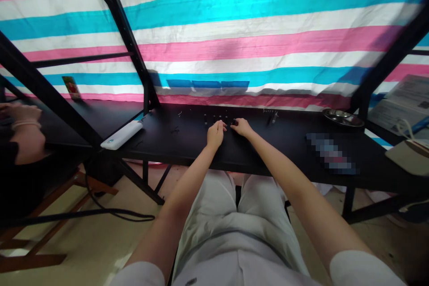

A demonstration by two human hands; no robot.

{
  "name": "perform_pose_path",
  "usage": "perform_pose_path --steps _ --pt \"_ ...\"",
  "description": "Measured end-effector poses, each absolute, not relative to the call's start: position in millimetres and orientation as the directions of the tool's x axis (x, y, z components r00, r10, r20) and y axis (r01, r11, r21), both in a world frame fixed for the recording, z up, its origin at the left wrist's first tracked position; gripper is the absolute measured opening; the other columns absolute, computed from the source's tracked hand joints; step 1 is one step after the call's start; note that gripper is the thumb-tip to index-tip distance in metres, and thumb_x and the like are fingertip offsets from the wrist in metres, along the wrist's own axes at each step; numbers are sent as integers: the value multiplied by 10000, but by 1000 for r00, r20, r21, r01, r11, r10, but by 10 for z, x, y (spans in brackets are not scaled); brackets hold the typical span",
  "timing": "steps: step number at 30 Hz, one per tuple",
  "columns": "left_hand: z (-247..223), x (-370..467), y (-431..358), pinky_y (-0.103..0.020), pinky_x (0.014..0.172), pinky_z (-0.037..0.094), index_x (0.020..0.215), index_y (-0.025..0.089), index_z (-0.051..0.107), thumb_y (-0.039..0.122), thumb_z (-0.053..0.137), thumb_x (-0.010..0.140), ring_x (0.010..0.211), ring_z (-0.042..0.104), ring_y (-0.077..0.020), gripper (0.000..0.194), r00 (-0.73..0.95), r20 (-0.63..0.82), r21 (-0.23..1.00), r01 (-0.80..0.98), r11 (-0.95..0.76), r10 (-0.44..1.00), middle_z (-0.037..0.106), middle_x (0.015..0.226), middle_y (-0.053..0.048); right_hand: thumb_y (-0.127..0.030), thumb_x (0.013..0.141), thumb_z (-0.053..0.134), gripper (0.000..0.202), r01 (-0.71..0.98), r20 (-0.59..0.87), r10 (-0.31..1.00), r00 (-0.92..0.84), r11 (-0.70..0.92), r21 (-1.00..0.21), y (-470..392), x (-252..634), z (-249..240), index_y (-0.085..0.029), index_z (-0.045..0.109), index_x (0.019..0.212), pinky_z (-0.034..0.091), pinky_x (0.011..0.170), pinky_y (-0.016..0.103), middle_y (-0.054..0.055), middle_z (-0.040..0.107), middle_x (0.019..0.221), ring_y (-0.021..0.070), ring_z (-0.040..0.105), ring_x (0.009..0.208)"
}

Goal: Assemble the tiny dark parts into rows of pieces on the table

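My left hand (216,134) rests low over the black tabletop (161,143), its fingers drawn together. What they hold, if anything, is too small to make out. My right hand (242,128) lies just to the right, thumb and fingertips closed on a small dark piece (234,122). Beyond my left hand stand several small dark pieces with lighter tops (205,119), spaced out in rows. Small silvery parts (269,111) lie in a line farther right, with a slim metallic piece (275,117) close by.
A shiny metal dish (343,117) sits at the back right. A white oblong case (122,136) lies at the left, near a black frame post (132,49). Striped sheeting (234,13) hangs behind. Another person's hand (27,114) shows at far left.
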State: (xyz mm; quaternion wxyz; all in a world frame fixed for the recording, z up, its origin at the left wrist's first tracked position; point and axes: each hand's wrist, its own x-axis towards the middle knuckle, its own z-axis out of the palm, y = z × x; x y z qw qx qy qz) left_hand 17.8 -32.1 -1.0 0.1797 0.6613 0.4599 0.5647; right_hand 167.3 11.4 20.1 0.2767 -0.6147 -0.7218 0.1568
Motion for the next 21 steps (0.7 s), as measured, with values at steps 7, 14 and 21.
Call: perform_pose_path --steps 7,14,21 --pt "-10 179 -322 -256 665 469 791 185 607 434 286 944 645 602 -129 434 -53 582 756 403 -516 811 648 665 -23 -236 746 656 114 832 199 978 -61 160 -532 186 1579 163 -152 670 820 472 705 250 79 691 847 180 640 820" --pt "9 183 -331 -257 664 470 772 184 611 415 303 941 640 601 -131 421 -46 572 760 406 -507 819 645 651 -24 -229 702 704 179 838 159 987 -9 95 -538 218 1583 183 -134 683 853 487 749 273 109 692 889 206 649 870" --pt "-8 175 -323 -261 681 472 774 183 612 428 303 939 657 610 -134 428 -38 571 761 400 -511 820 645 650 -23 -273 719 702 295 778 159 986 -47 136 -613 70 1955 231 -120 665 968 497 715 262 95 694 874 156 647 731"
